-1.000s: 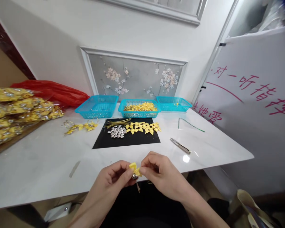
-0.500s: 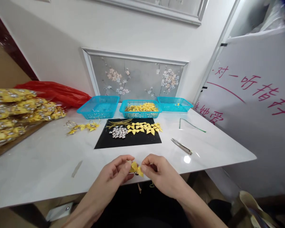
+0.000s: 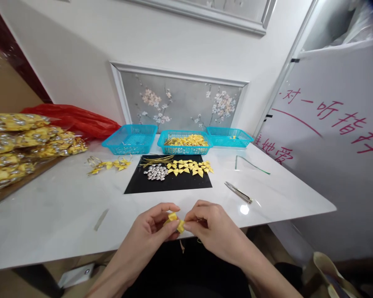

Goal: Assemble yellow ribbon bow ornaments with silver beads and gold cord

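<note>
Over the table's front edge, my left hand (image 3: 157, 225) pinches a small yellow ribbon bow (image 3: 173, 216) between thumb and fingers. My right hand (image 3: 207, 223) is closed, its thumb and forefinger gripping the bow's right-hand end. My fingers cover much of the bow. Beyond them lies a black mat (image 3: 170, 187). On it are a cluster of silver beads (image 3: 156, 172), rows of yellow ribbon bows (image 3: 189, 166) and a bundle of gold-coloured ties (image 3: 155, 161). To the right rest thread snips (image 3: 238, 193) with a silver body.
Three blue baskets stand at the back: left (image 3: 130, 142), middle (image 3: 185, 150) with yellow pieces, right (image 3: 231, 140). Bagged yellow bows (image 3: 18, 145) and a red plastic bag (image 3: 71, 120) lie left. Yellow pieces with wire (image 3: 108, 165) and a green strip (image 3: 251, 163) lie on the table.
The yellow bow has turned between my fingers, and the silver bit seen on it earlier is now hidden. My left thumb has shifted slightly right, closer to my right fingertips.
</note>
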Demonstrator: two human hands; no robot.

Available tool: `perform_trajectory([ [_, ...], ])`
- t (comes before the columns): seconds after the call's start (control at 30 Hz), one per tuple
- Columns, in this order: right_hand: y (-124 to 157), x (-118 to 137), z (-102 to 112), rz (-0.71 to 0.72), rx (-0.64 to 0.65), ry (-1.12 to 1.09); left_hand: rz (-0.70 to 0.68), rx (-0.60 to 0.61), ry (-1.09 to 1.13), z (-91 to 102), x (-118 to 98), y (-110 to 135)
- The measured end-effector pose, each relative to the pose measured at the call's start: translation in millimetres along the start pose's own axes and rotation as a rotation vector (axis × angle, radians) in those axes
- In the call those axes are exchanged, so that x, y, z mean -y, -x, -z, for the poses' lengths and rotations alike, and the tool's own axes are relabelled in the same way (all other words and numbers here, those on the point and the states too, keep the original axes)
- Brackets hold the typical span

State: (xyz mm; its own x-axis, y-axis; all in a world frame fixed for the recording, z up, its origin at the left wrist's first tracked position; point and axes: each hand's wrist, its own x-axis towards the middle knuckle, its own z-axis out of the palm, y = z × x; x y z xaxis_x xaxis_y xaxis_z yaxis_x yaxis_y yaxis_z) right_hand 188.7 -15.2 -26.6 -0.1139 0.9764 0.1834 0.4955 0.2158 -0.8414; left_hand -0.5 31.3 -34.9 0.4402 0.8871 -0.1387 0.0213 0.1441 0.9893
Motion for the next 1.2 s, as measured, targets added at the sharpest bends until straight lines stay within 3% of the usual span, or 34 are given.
perform_trajectory([
  [0.4, 3.0, -0.1, -8.5, 0.083, 0.003, 0.075, -0.010, 0.036, -0.011, 0.1, 6.6, 4.1],
  [0.77, 2.9, 1.4, -8.5, 0.122, 0.007, 0.112, 0.047, 0.067, -0.020, -4.6, -0.8, 8.2],
  [1.2, 3.0, 6.3, -6.4, 0.137, 0.028, 0.237, 0.000, 0.133, -0.076, 1.1, 3.0, 10.5],
])
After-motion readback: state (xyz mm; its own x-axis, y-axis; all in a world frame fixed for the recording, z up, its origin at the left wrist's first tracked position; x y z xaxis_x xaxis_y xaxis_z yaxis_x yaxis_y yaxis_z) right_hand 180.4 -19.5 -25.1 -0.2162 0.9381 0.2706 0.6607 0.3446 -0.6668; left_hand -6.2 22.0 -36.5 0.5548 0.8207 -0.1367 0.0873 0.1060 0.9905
